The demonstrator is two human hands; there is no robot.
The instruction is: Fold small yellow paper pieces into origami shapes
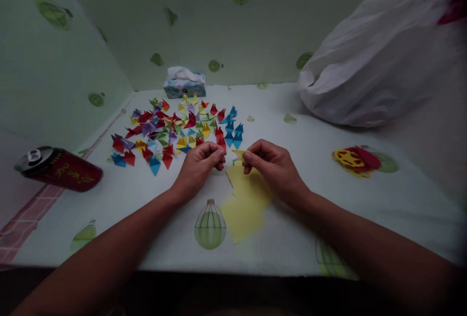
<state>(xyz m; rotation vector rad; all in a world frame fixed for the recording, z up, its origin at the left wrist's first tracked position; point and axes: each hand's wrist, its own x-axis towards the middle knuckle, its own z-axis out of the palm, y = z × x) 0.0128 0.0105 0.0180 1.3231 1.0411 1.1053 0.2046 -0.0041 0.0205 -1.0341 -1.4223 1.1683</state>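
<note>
My right hand [272, 166] pinches a small folded piece of yellow paper [238, 153] between thumb and fingers; its tip points left. Just across from it, my left hand [202, 164] is closed, thumb pressed on the bent fingers. Whether anything is inside that pinch is hidden. Under and in front of my right hand lie several flat yellow paper squares [242, 216], overlapping one another. Beyond my left hand spreads a crowd of small folded paper cranes [170, 126] in red, blue, yellow, green and purple.
A tissue box [185, 87] stands at the back against the wall. On the left a dark red drink can [63, 167] appears tilted. A white plastic bag [361, 58] fills the back right. A yellow and red cut-out item [355, 160] lies right on the table [156, 228].
</note>
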